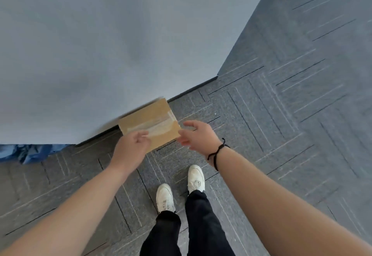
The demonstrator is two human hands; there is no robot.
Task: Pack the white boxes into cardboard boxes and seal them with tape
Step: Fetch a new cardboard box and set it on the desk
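Above carpet (281, 115) | left hand (130, 147) grips taped cardboard box (150, 123) | right hand (198, 135) spread, beside it

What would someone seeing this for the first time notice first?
A taped cardboard box sits mid-frame, blurred, by the foot of the pale wall. The left hand overlaps its near corner with curled fingers, while the right hand, a black cord at its wrist, is spread at its right edge. White shoes stand on grey carpet below.
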